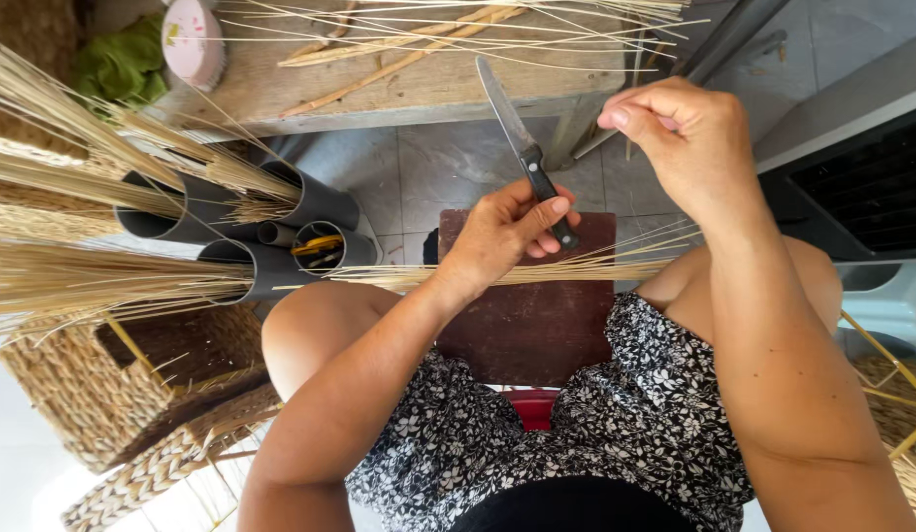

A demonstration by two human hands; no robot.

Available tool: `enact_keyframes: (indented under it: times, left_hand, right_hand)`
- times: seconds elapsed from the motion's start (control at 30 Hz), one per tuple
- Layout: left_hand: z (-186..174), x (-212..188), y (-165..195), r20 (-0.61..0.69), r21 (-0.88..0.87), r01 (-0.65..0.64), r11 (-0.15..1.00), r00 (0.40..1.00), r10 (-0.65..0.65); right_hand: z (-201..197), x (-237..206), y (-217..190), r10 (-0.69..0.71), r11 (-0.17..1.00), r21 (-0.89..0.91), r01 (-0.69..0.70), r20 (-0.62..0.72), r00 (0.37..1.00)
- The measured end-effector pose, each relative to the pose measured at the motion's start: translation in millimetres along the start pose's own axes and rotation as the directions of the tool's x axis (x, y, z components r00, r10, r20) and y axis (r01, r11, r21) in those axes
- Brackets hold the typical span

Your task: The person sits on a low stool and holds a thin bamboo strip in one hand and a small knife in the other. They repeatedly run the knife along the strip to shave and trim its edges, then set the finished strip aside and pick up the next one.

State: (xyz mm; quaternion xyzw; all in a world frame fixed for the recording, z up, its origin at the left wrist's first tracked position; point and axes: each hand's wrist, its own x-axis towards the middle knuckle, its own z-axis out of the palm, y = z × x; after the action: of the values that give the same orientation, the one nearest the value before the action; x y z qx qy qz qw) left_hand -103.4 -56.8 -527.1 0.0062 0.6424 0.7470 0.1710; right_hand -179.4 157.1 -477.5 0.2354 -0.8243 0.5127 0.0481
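My left hand (505, 233) grips the black handle of a knife (519, 133), its blade pointing up and away from me. My right hand (687, 138) is raised to the right of the blade with fingers pinched together on a thin pale straw that is hard to make out. A bundle of pale straws (576, 268) lies across a dark brown wooden board (537, 325) resting between my knees, just under my left hand.
Grey tubes (281, 232) at the left hold bundles of straw (74, 281). A woven basket (133, 394) stands at lower left. A wooden bench (409, 84) ahead carries loose straws, sticks and a pink round object (194, 39). A dark unit (862, 187) stands at the right.
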Motion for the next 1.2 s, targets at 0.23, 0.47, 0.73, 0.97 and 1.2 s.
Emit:
enact_keyframes:
  times: [0.23, 0.47, 0.73, 0.97, 1.2]
  left_hand:
    - [12, 6, -9, 0.053, 0.104, -0.011, 0.995, 0.999, 0.005]
    - [9, 3, -43, 0.095, 0.865, -0.225, 0.449, 0.951, 0.294]
    - [16, 2, -81, 0.161, 0.987, -0.163, 0.014, 0.983, 0.094]
    - [30, 6, -79, 0.18, 0.98, -0.175, -0.092, 0.983, 0.043]
    - [29, 9, -77, 0.163, 0.986, -0.161, -0.043, 0.986, 0.031]
  right_hand:
    - [42, -21, -11, 0.085, 0.948, 0.285, -0.143, 0.205, 0.975]
    - [10, -31, 21, -0.002, 0.861, 0.509, 0.004, -0.005, 1.0]
    - [-17, -55, 33, -0.052, 0.873, 0.486, 0.047, -0.001, 0.999]
    - [-22, -52, 26, 0.021, 0.852, 0.524, -0.001, -0.033, 0.999]
    - [-30, -54, 26, 0.051, 0.855, 0.519, -0.009, -0.068, 0.996]
